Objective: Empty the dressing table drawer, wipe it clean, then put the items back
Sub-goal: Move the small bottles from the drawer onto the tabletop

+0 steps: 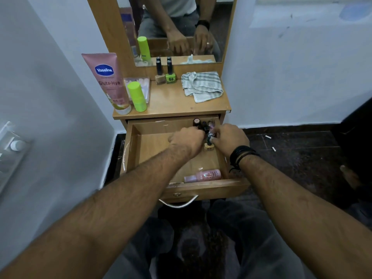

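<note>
Up at about 1 o'clock in the open drawer (133, 150), both sets of fingers are bunched narrow around a cluster of small nail polish bottles (203, 125): the right hand (229, 138) pinches one by its dark cap, while I can't tell if the left hand (187, 140) actually holds anything. Judging by the glossy wood top at 12 o'clock already carrying two polish bottles (165, 74), a Vaseline tube (109, 81), a lime-green bottle (137, 96) and the crumpled striped cloth (202, 85), emptying looks partway done. A smooth pink bottle (203, 176) still lies at 5 o'clock, so wiping and refilling are left.
</note>
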Demonstrator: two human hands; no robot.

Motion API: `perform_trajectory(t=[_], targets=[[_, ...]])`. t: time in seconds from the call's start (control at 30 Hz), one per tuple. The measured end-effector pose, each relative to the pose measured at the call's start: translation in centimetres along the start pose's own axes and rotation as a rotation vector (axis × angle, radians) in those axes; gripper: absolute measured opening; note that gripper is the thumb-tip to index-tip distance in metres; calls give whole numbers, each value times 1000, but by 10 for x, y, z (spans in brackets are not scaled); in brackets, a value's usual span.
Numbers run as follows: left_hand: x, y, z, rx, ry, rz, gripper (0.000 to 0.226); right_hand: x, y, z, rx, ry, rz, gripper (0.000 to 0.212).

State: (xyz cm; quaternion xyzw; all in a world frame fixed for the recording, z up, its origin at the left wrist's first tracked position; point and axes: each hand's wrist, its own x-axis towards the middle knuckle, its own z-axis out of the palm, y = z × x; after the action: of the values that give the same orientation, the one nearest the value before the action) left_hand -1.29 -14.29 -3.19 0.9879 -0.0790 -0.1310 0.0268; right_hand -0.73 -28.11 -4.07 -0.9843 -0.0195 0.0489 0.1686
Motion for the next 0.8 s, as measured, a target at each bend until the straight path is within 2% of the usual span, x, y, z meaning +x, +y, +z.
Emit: perform_trajectory(t=[0.2,0.7,0.8], targets=[[7,-2,8,-30,3,-1,32,6,3,12,-28,-10,-29,32],[-5,-2,5,-3,13,41,27,2,4,12,-33,-2,-42,14],[-15,-8,-9,-15,9,53,13,-1,0,0,-13,-6,-35,11]])
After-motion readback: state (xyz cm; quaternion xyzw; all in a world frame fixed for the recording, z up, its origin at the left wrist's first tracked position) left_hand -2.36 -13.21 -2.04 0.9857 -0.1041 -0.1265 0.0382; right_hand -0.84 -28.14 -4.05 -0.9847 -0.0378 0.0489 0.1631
